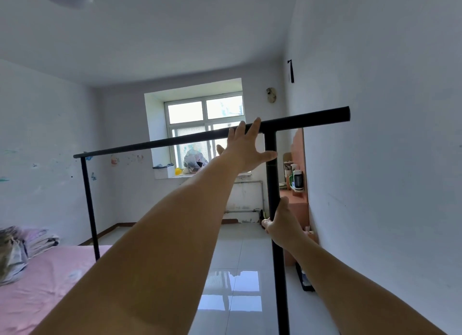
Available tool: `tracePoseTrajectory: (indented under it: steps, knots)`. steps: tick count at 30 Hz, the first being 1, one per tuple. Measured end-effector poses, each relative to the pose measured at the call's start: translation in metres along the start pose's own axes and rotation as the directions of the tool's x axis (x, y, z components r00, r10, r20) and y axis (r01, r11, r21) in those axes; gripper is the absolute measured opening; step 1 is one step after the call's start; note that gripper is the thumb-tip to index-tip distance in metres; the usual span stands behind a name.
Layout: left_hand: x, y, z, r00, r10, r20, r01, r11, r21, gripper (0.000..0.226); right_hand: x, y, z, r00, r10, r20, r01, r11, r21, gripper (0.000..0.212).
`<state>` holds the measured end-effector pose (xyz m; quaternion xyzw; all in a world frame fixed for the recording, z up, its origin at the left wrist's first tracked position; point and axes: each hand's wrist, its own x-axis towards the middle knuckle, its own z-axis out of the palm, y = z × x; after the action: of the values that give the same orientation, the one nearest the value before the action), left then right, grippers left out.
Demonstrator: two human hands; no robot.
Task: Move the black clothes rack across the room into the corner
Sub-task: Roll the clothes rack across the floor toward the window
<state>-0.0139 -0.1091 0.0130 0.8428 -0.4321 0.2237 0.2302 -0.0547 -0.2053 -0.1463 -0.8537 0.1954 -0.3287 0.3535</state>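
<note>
The black clothes rack stands in front of me, its top bar running from the left post over the bed to a free end at the right. My left hand is spread with fingers apart, fingertips touching the top bar beside the near post, not closed around it. My right hand is wrapped around the near upright post about halfway down. The rack's feet are out of sight.
A bed with a pink sheet and folded bedding fills the lower left. White glossy floor tiles lie ahead toward the window. A reddish shelf with bottles stands along the right wall.
</note>
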Motion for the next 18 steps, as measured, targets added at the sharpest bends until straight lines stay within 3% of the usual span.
tracePoseTrajectory:
  steps: [6, 13, 18]
  knots:
    - [0.007, -0.001, 0.020, 0.997, -0.057, -0.057, 0.048, 0.989, -0.139, 0.097, 0.016, 0.001, 0.011, 0.998, 0.036, 0.051, -0.039, 0.997, 0.065, 0.044]
    - [0.035, -0.011, 0.022, 0.993, -0.029, -0.117, 0.018, 0.995, -0.094, 0.092, 0.033, 0.007, 0.021, 0.998, -0.046, 0.054, 0.040, 0.994, 0.099, 0.038]
    - [0.051, -0.021, 0.023, 0.993, -0.043, -0.111, 0.035, 0.996, -0.076, 0.090, 0.032, 0.022, 0.031, 0.981, 0.028, 0.192, -0.044, 0.996, 0.082, 0.047]
